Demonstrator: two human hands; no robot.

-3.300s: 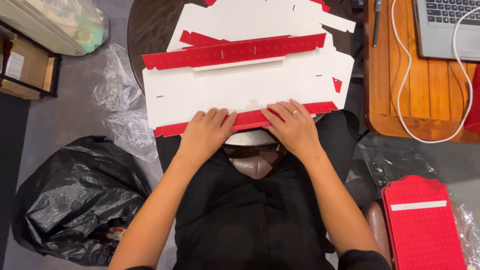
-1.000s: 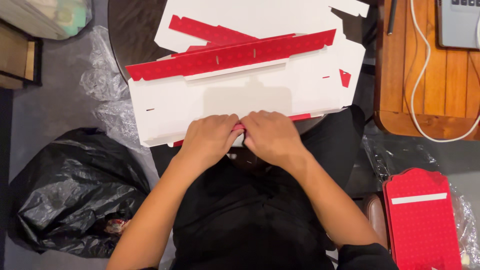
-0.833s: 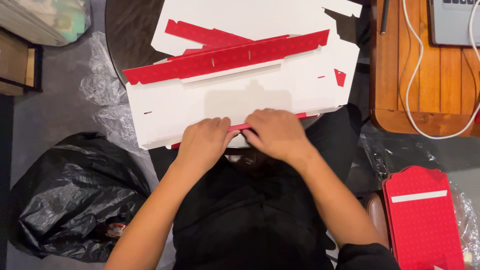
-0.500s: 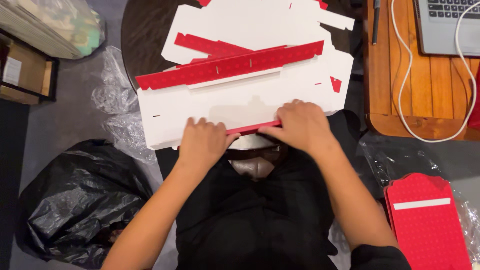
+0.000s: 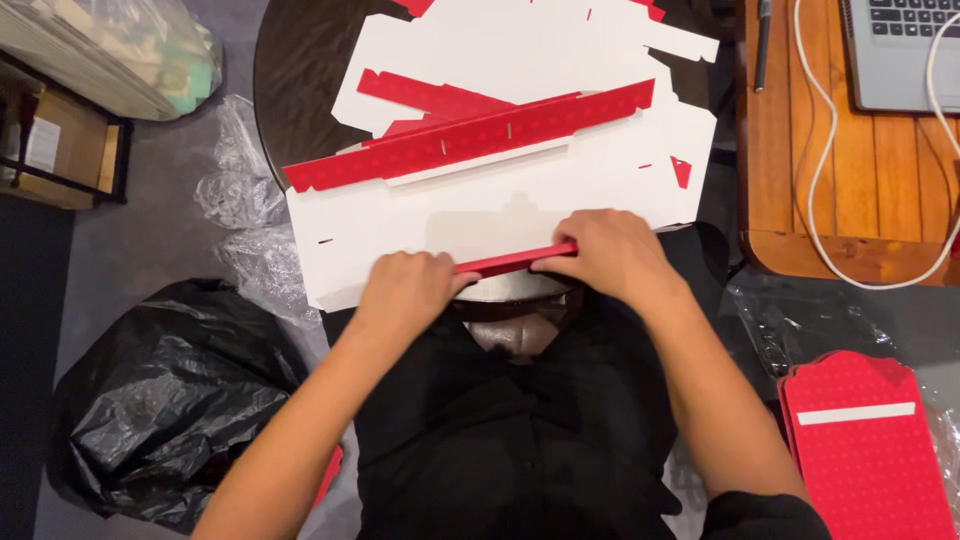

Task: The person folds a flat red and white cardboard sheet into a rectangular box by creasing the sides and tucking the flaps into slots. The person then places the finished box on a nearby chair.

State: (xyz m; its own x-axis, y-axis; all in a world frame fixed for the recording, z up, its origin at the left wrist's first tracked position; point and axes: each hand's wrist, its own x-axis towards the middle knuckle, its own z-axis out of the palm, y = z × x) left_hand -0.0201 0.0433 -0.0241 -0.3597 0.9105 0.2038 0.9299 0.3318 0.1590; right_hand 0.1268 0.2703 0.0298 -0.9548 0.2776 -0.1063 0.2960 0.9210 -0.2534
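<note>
Card sheet (image 5: 480,215) light, thin, creases easily; my left hand (image 5: 405,290) and right hand (image 5: 605,255) pinch red flap (image 5: 515,260) near fold, ends apart.

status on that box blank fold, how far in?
Early. Done: the far red flap already lies folded over the white sheet. In hand: left hand and right hand press the near red flap along the sheet's near edge. Left: the sheet is otherwise flat, no walls raised; more flat blanks lie beneath.
</note>
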